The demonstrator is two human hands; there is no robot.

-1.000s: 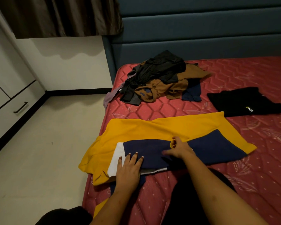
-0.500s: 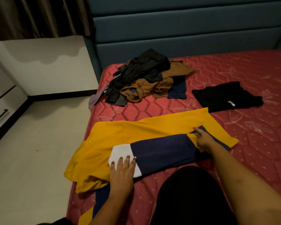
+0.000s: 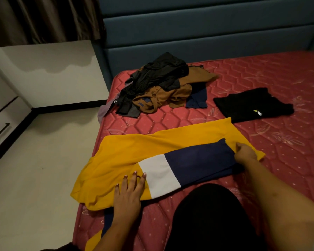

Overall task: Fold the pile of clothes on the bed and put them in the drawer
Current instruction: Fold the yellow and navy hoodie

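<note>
From the head camera, a yellow, navy and white shirt (image 3: 143, 153) lies spread across the near part of the red bed (image 3: 279, 142). The left hand (image 3: 129, 194) lies flat on the yellow cloth beside the white band, fingers straight, pressing it down. The right hand (image 3: 245, 153) has its fingers curled, pinching the shirt's navy edge at its right end. Farther up the bed sits the pile of clothes (image 3: 163, 87), with a folded black top (image 3: 252, 105) well apart to its right. A white drawer (image 3: 2, 131) shows at far left.
</note>
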